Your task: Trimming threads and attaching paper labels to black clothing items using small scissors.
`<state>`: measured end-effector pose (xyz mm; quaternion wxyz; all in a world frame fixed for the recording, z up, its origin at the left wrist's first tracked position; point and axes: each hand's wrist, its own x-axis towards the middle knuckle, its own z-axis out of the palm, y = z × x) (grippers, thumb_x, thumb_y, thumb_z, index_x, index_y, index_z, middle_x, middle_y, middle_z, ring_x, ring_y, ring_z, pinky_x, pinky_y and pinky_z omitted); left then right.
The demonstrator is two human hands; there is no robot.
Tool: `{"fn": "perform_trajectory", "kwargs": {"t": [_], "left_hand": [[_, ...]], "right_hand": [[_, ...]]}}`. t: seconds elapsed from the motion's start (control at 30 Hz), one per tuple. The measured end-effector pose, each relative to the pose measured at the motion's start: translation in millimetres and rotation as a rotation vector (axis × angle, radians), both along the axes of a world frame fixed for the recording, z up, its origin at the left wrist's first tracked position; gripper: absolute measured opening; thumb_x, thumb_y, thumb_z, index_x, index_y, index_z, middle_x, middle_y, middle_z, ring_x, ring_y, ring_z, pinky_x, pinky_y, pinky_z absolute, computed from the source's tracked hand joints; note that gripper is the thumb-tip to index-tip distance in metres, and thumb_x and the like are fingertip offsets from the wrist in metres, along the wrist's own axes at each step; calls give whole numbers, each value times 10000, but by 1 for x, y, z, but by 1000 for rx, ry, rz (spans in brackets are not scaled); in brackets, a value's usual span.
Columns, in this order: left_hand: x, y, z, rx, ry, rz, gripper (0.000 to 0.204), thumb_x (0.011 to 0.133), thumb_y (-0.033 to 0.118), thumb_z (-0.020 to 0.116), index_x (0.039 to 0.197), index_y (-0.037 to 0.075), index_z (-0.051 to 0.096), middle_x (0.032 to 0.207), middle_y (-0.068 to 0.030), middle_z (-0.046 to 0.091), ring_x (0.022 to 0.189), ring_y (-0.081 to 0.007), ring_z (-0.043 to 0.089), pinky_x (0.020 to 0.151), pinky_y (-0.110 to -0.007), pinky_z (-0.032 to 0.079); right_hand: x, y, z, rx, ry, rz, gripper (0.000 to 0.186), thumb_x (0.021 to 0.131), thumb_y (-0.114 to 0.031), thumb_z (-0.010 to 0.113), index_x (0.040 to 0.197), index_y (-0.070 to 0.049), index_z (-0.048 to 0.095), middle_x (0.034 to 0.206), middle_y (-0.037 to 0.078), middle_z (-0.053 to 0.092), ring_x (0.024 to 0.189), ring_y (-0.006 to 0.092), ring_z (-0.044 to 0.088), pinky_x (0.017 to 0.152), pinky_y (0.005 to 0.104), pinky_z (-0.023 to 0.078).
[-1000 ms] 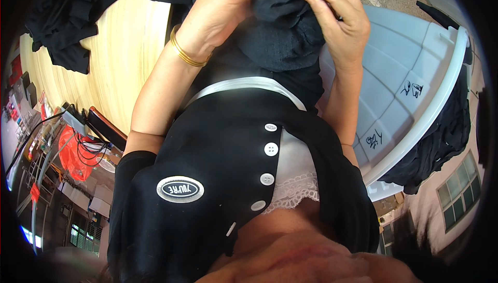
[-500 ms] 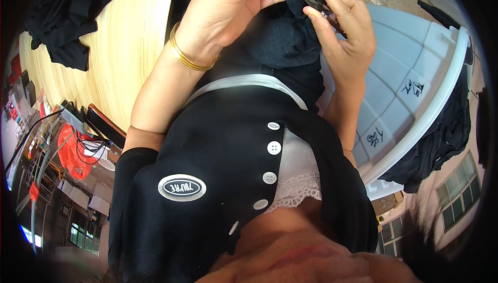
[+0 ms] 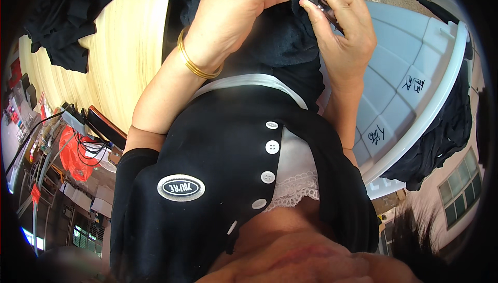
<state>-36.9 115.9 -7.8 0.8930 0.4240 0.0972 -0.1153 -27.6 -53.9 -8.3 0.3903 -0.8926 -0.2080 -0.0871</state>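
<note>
A dark navy-black garment lies bunched over my lap at the top of the view. My left hand, a gold bangle set on its wrist, has thumb and finger closed at the cloth. My right hand grips a small pair of thread snips between thumb and fingers. Their pointed blades stand apart, tips toward my left fingertips. Whether a thread lies between the blades is too small to make out.
Left of me is a pale wood-grain table with black cloth heaped on it. A large light-blue plastic bin stands close at my right, dark cloth beyond its rim. A red plastic bag and cables lie at the left.
My left hand has shifted slightly right and down, nearer the snips. The cloth between the hands has dropped lower, and the snips have moved a little to the left and up.
</note>
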Motion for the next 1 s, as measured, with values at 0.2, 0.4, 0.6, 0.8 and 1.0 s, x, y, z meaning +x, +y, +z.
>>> {"fn": "perform_trajectory", "kwargs": {"t": [0.2, 0.4, 0.6, 0.8, 1.0], "left_hand": [[-1, -3, 3, -4, 33, 45, 569, 949, -21, 535, 1480, 86, 363, 1365, -75, 512, 1208, -159, 529, 999, -277, 444], [-1, -9, 5, -32, 51, 93, 561, 948, -41, 514, 1474, 85, 367, 1375, -75, 504, 1224, -164, 521, 1015, -291, 441], [-1, -10, 6, -5, 43, 98, 560, 945, -44, 505, 1474, 73, 362, 1381, -81, 496, 1236, -172, 515, 1021, -291, 438], [-4, -8, 1, 11, 20, 96, 555, 948, -39, 505, 1473, 64, 358, 1386, -89, 486, 1252, -183, 508, 1041, -307, 432], [-7, 3, -20, 63, 6, 141, 551, 952, -12, 530, 1470, 63, 356, 1392, -112, 474, 1272, -227, 510, 1052, -341, 434]], "right_hand": [[-2, 9, 10, -28, 20, -46, 385, 728, 28, 786, 1104, -2, 702, 847, 106, 603, 702, 205, 583, 625, 288, 463], [-1, 9, 7, 27, 22, -70, 380, 735, 36, 782, 1104, -5, 703, 842, 100, 605, 689, 201, 583, 610, 286, 462], [-2, 10, 8, 34, 23, -73, 358, 740, 35, 780, 1088, -6, 709, 830, 98, 603, 684, 200, 587, 604, 286, 462], [1, 7, -3, 9, -99, -47, 329, 751, 27, 776, 1072, -11, 718, 797, 70, 603, 672, 168, 577, 596, 276, 456], [3, -11, -28, 81, 137, -127, 328, 785, 37, 755, 1108, -8, 718, 835, 22, 621, 714, 81, 564, 603, 232, 446]]}}
